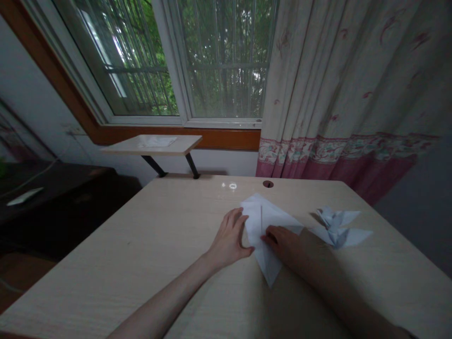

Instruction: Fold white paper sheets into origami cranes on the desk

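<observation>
A white sheet of paper (271, 259), partly folded, lies flat on the desk with one pointed corner toward me. Its left flap (252, 217) is folded over, with its edge running down the middle. My left hand (228, 239) is at the paper's left side, thumb and fingers spread apart, the tips touching its edge. My right hand (282, 242) rests on the paper's right half, fingers curled together by the flap's edge. It seems to pinch the paper there, though the palm side is hidden. To the right lie folded white paper cranes (335, 228), close together.
The light wooden desk (169, 235) has a round cable hole (268, 184) at its back edge. A small raised shelf (187, 143) at back left bears white paper (157, 141). A window and a patterned curtain (335, 94) stand behind. A dark table (70, 179) is at left.
</observation>
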Action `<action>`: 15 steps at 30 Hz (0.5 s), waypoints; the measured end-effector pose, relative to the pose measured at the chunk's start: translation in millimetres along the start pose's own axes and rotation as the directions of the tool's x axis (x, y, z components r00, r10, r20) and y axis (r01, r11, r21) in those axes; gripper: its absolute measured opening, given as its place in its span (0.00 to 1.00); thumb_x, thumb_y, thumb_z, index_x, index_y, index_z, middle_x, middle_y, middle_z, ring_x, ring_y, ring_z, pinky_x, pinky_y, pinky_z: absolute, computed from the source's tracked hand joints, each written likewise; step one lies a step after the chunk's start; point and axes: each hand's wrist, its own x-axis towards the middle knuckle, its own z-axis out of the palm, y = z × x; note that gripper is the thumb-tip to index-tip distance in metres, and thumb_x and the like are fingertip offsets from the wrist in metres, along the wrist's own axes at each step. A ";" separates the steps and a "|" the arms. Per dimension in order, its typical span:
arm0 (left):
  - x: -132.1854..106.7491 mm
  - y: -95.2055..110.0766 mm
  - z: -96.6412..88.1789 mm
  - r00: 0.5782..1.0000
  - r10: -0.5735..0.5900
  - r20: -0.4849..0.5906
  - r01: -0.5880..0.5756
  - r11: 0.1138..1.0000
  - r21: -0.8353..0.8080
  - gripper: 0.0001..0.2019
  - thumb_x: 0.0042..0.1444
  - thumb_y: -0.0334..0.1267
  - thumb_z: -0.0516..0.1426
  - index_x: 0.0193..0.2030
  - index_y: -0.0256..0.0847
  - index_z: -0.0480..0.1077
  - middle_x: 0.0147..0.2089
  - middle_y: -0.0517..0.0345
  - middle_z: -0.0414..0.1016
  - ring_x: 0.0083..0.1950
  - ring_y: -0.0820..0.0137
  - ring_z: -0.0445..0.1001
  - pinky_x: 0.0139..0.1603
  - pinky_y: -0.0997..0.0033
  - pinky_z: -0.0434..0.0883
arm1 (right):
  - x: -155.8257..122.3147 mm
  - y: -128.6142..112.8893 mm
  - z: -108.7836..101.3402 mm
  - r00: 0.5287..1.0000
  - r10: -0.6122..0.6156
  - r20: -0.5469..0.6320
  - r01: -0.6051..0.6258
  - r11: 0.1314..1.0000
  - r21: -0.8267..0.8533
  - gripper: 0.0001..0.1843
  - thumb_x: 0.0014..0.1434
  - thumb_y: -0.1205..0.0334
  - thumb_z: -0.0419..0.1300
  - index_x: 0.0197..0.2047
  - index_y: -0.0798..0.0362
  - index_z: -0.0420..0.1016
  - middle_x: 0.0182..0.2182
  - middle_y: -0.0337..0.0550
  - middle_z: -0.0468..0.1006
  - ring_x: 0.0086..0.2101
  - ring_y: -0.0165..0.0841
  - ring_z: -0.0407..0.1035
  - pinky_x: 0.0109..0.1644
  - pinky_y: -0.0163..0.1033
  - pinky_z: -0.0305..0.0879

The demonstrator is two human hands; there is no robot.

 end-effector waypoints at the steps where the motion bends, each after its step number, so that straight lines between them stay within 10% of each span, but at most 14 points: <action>1: -0.5 -0.4 1.0 1.000 -0.005 0.008 0.005 1.000 -0.004 0.43 0.38 0.41 0.69 0.61 0.42 0.57 0.66 0.42 0.51 0.67 0.47 0.51 0.63 0.42 0.58 | -0.3 -0.9 -1.6 1.000 0.001 0.001 -0.001 1.000 -0.003 0.12 0.66 0.60 0.52 0.37 0.53 0.74 0.36 0.44 0.80 0.35 0.35 0.73 0.40 0.37 0.59; 15: -4.9 10.2 1.8 0.984 -0.029 0.178 0.020 0.999 0.051 0.54 0.37 0.48 0.68 0.68 0.38 0.46 0.71 0.34 0.42 0.71 0.42 0.39 0.67 0.36 0.44 | -6.6 -16.4 -24.9 0.999 0.034 0.032 -0.032 0.998 -0.053 0.12 0.65 0.60 0.51 0.37 0.51 0.75 0.37 0.44 0.81 0.36 0.36 0.74 0.41 0.37 0.61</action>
